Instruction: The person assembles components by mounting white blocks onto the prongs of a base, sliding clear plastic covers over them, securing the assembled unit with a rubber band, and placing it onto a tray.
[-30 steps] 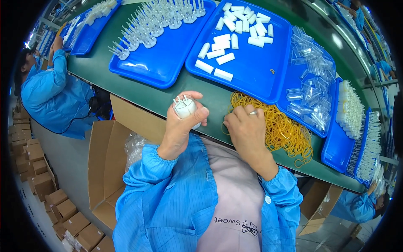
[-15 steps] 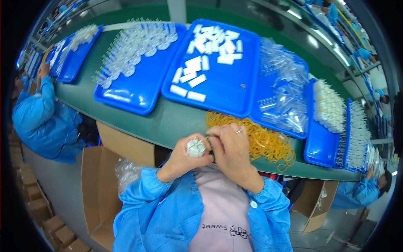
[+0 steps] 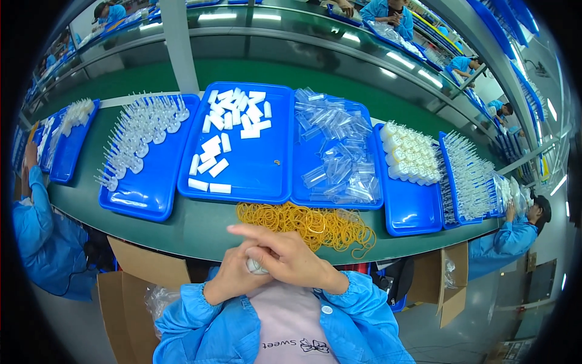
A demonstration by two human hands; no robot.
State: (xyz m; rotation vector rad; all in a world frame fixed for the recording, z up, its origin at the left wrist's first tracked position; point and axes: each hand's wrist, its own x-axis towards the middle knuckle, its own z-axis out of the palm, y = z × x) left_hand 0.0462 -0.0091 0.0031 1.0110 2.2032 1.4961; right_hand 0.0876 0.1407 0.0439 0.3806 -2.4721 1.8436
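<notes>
The green bench (image 3: 151, 233) bends across in front of the fingers. Just ahead of the fingers, on the bench, is a messy heap of yellow bands (image 3: 297, 224). Past the bands are blue trays (image 3: 242, 176). One has white blocks (image 3: 226, 142); to the left are clear pegs (image 3: 130, 145); to the right are clear bits (image 3: 339, 161) and then cream cups (image 3: 412, 151). Low down to the left of the fingers is a brown box (image 3: 133, 309). Far to the left is a person in blue (image 3: 48, 242). A grey post (image 3: 179, 48) stands far ahead.

The hands are close together by the near edge of the bench. The left hand (image 3: 233, 273) has its fingers curled around a white lump (image 3: 256, 266), mostly hidden. The right hand (image 3: 291, 258) lies over it. One right finger sticks out to the left; whether the others pinch anything, I cannot tell.
</notes>
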